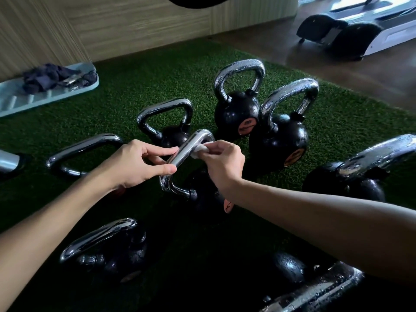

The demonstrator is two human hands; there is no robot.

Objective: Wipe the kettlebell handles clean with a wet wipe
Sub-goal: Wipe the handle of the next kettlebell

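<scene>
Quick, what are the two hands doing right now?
Left hand: pinches the kettlebell handle between thumb and fingers.
Right hand: holds the wet wipe against that handle.

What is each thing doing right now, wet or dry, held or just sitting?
Middle handle: shiny, pinched by left hand.
Wet wipe: bunched in right hand, pressed on that handle.
Back kettlebells: upright, handles dotted with droplets.
Dark cloth: crumpled on the tray.
</scene>
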